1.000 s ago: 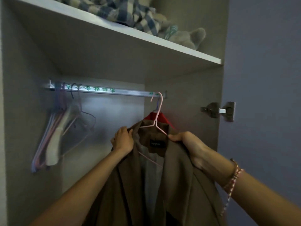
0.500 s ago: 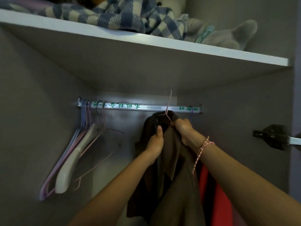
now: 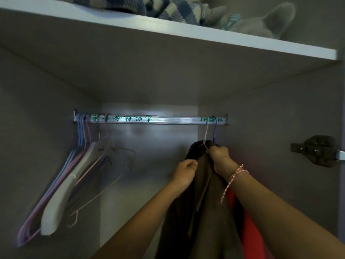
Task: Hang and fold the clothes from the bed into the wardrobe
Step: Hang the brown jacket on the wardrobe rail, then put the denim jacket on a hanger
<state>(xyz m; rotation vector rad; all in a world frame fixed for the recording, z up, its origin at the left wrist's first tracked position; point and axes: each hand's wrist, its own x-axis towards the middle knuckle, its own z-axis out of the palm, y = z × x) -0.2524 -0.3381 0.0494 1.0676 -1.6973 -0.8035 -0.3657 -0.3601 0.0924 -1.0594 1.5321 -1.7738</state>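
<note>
Both hands have shifted toward the right end of the rail (image 3: 158,119) since half a second ago. The brown jacket (image 3: 201,193) has gone with them, so it now hangs much nearer the wardrobe's right wall. The pink wire hanger (image 3: 206,136) carrying it rises straight up from the right hand (image 3: 219,154), and its hook reaches the rail and appears to lie over it.

The right hand is curled tight around the top of the jacket at the foot of that hook, gripping fabric and wire together. A braided bracelet (image 3: 233,178) sits on its wrist. The left hand (image 3: 185,171), just below and to the left of the right, is closed in a fist with its thumb against the jacket's near edge. It seems to pinch the cloth there, though the exact hold is hard to make out.

Just right of the right hand, a purple hanger hook (image 3: 214,130) is on the rail, and a red garment (image 3: 248,227) hangs below the right wrist, touching the jacket. Far to the left of the left hand, a bunch of empty hangers (image 3: 61,193) hangs tilted at the rail's other end. Above both hands, the shelf (image 3: 186,30) holds a checked blanket (image 3: 168,8) and a grey plush toy (image 3: 265,21). A door hinge (image 3: 315,151) is well right of the right hand.
</note>
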